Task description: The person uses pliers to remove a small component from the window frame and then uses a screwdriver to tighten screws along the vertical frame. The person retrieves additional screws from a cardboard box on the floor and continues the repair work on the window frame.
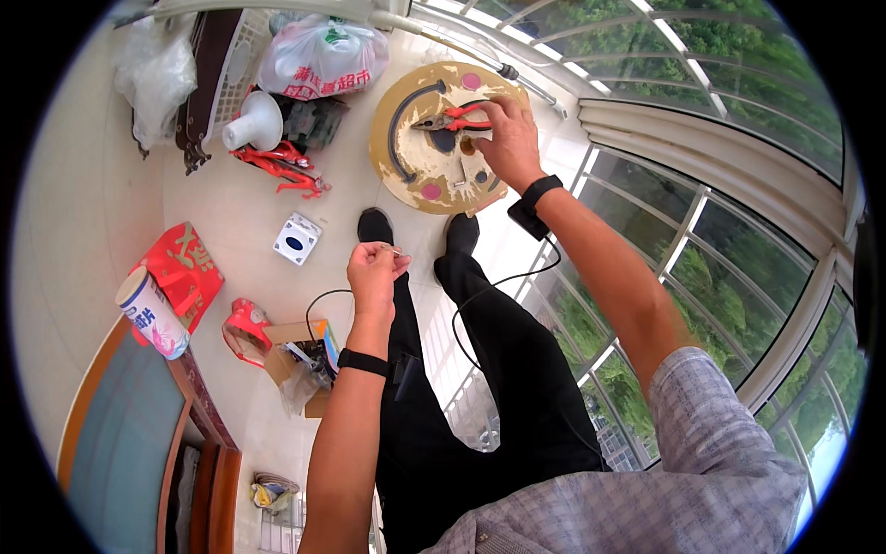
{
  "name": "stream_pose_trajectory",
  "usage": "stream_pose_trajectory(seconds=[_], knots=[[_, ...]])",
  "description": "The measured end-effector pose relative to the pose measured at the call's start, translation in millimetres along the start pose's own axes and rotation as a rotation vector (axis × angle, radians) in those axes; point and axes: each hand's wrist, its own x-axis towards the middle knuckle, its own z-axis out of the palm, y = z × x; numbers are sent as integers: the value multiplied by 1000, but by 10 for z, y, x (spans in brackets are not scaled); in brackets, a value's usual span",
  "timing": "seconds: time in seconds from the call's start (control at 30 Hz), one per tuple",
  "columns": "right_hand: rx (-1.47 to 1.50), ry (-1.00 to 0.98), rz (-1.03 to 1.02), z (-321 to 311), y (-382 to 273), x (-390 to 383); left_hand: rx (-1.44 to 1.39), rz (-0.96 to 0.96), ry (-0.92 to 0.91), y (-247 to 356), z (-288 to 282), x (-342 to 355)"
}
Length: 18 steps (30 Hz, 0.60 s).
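A round stool top with peeling tan paint and a smiling face pattern stands ahead of my feet. Over it lies a pair of pliers with red handles, jaws pointing left. My right hand has its fingers on the handle ends. Lower down and to the left, my left hand is closed in a pinch. From its fingertips sticks out a small, thin, silvery piece, too small to name. Each wrist wears a black band with a small device and a cable.
At the back left are a white plastic bag, a white lamp-like cone and red items. A white square box lies on the floor. Further left are a red gift bag, a canister and an open carton. Barred windows line the right.
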Motion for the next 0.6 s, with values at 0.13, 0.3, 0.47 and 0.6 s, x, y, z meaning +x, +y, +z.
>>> stream_pose_trajectory(seconds=[0.13, 0.3, 0.47, 0.6], knots=[[-244, -247, -241, 116, 89, 335, 7, -13, -36, -84, -96, -85], [-322, -439, -263, 34, -11, 536, 17, -19, -51, -84, -152, -204], [43, -539, 86, -187, -82, 225, 78, 9, -77, 123, -125, -476], [382, -683, 337, -1021, -130, 37, 242, 26, -182, 530, 29, -890]])
